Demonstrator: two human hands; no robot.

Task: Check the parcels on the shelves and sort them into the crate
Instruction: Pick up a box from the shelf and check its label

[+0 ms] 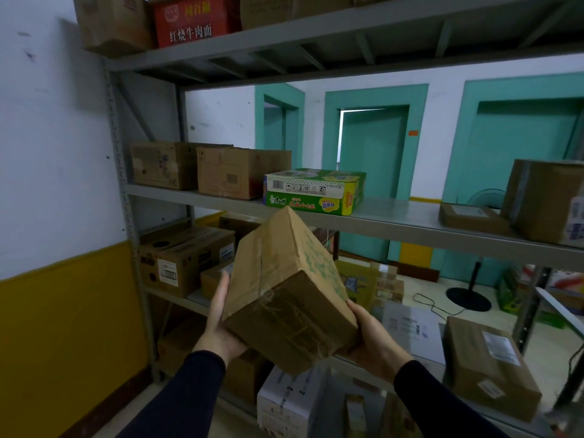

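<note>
I am standing before a grey metal shelving rack (221, 202) and holding one parcel up for checking, between the middle and lower shelves. Farthest left, against the white and yellow wall, plain brown cardboard cartons (177, 164) are sitting on the middle shelf, and a brown carton with a white label (185, 257) is sitting on the shelf below. My left hand (219, 324) is lying flat along the left side of the taped brown cardboard box with green print (289, 290), fingers straight and pointing up, palm pressing in. The box is tilting in the air, its long axis running from the near taped end by my wrists up and away to a far corner that is reaching the edge of the middle shelf, just below the green and yellow printed noodle carton (316, 191). My right hand (368, 339) is cupping the lower right corner from beneath, fingers curling under the box, so both hands are sharing the load and neither is free. Below it, a white printed carton (287, 403) is standing on the floor. To the right, a flat brown parcel (471, 218) and a tall brown box (543, 200) are sitting on the middle shelf, and a labelled brown parcel (488, 365) is lying lower down. I am not seeing the crate anywhere, so I am judging the next move to be a turn away from the rack.
</note>
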